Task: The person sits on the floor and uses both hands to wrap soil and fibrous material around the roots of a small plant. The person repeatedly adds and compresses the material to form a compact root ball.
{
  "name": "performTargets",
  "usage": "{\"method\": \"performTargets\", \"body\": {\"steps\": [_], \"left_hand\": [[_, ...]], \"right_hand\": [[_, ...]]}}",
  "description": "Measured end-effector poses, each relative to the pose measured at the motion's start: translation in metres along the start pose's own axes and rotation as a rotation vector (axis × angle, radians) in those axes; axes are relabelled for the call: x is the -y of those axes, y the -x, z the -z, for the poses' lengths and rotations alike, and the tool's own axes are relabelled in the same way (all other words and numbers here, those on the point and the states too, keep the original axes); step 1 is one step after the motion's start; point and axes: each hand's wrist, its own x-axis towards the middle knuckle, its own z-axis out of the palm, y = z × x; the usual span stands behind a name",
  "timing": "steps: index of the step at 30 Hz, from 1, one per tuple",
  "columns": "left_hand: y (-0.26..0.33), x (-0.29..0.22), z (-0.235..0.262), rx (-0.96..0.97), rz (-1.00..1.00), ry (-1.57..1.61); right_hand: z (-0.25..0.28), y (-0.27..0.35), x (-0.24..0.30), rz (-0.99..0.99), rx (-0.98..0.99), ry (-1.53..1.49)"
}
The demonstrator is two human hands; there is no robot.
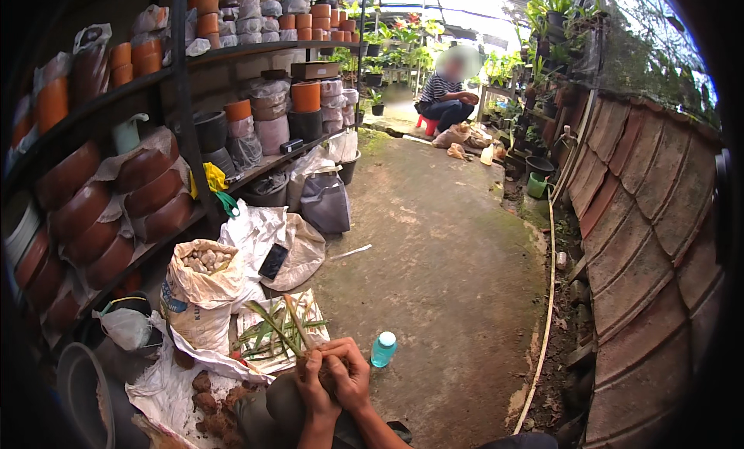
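Observation:
Close together at the lower middle, my left hand (315,388) and my right hand (353,374) are both closed around the base of a leafy plant cutting (295,323). Its long green and brownish leaves point up and to the left. A dark clump shows between my fingers, but the base is mostly hidden. Behind the plant, several cut green leafy pieces (271,339) lie on a flat white sack (306,303). Brown fibrous clumps (213,409) rest on a pale sheet to the left of my wrists. A turquoise bottle (382,350) with a white cap stands right of my hands.
An open sack of pale stones (203,261) stands at left, near a dark phone (273,261) on another sack. Shelves (267,167) of pots line the left. Roof tiles (620,240) lean at right beside a pale hose (552,294). Another person (443,92) sits on a red stool.

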Motion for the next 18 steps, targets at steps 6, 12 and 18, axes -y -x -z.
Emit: {"method": "performTargets", "body": {"steps": [6, 12, 18], "left_hand": [[0.004, 0.010, -0.036, 0.019, 0.139, 0.022], [0.025, 0.031, -0.080, 0.151, 0.245, -0.104], [0.036, 0.055, -0.111, 0.311, 0.351, -0.019]], "right_hand": [[0.021, -0.010, 0.028, 0.029, -0.169, 0.108], [0.059, -0.013, 0.064, 0.091, -0.338, 0.167], [0.094, -0.011, 0.085, 0.171, -0.516, 0.322]]}}
